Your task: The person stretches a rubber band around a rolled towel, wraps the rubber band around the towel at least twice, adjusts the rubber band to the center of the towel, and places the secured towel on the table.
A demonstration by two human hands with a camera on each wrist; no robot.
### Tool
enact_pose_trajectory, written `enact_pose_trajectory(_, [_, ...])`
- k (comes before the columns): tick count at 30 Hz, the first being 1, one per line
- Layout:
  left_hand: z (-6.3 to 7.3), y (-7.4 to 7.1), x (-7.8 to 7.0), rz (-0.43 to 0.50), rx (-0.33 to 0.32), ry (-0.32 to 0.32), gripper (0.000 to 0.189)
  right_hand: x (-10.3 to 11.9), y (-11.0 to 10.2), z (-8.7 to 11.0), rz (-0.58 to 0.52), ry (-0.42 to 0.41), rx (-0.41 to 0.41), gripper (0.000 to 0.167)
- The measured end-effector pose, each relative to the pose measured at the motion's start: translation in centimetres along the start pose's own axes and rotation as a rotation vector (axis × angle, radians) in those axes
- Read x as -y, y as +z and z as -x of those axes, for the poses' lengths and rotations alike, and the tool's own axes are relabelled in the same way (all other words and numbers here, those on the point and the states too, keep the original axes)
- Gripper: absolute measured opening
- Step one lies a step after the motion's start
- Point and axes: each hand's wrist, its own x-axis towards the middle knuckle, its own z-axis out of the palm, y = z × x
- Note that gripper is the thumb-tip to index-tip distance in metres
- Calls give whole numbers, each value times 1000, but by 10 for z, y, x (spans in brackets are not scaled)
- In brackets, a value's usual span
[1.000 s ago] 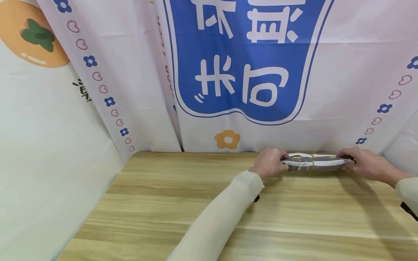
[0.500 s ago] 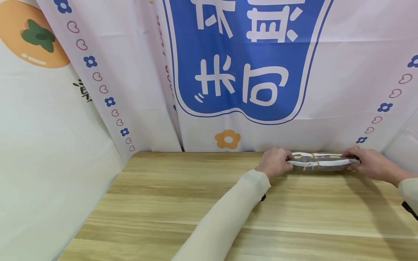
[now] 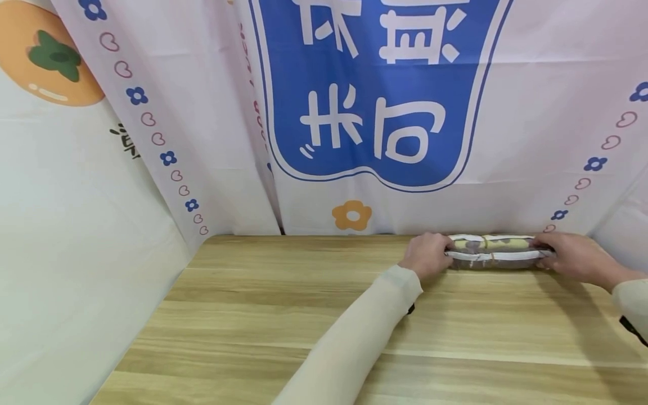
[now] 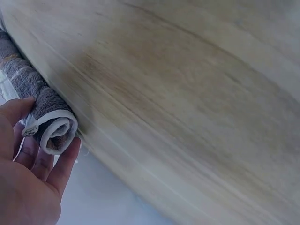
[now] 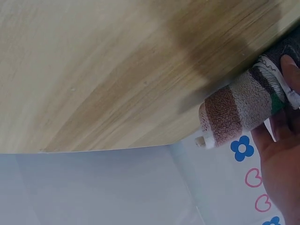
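At the far edge of the table, a rolled-up grey towel (image 3: 516,263) with a white hem lies crosswise. Right behind it shows a yellow and grey towel roll (image 3: 506,244), also white-hemmed; a thin orange-brown band crosses each. My left hand (image 3: 426,256) grips the left end, thumb on top and fingers below. In the left wrist view the grey roll (image 4: 44,96) shows its spiral end between thumb and fingers. My right hand (image 3: 574,256) holds the right end. The right wrist view shows a brown, beige and grey striped roll end (image 5: 234,110) sticking out past that hand.
The wood-grain table (image 3: 283,315) stretches out in front of the rolls. A white printed cloth (image 3: 516,140) with a blue sign pattern hangs directly behind the table's far edge. Another white cloth (image 3: 76,225) hangs along the left side.
Both hands and the towel rolls have shifted slightly right over the second. The front roll has come a little nearer, and more of the yellow roll behind it shows.
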Motion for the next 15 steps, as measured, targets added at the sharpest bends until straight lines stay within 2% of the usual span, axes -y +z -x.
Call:
enact_pose_trajectory(4, [2, -2, 6, 36, 4, 2, 24, 2, -2, -1, 12, -11, -24, 30])
enact_pose_trajectory(7, [4, -4, 11, 74, 5, -5, 30, 1, -4, -1, -2, 3, 0, 31])
enact_pose_trajectory(13, [9, -10, 23, 125, -16, 11, 32, 2, -13, -5, -69, 97, 32, 60])
enact_pose_trajectory(15, [11, -14, 29, 138, -35, 20, 34, 8, -16, -8, -72, 123, 32, 63])
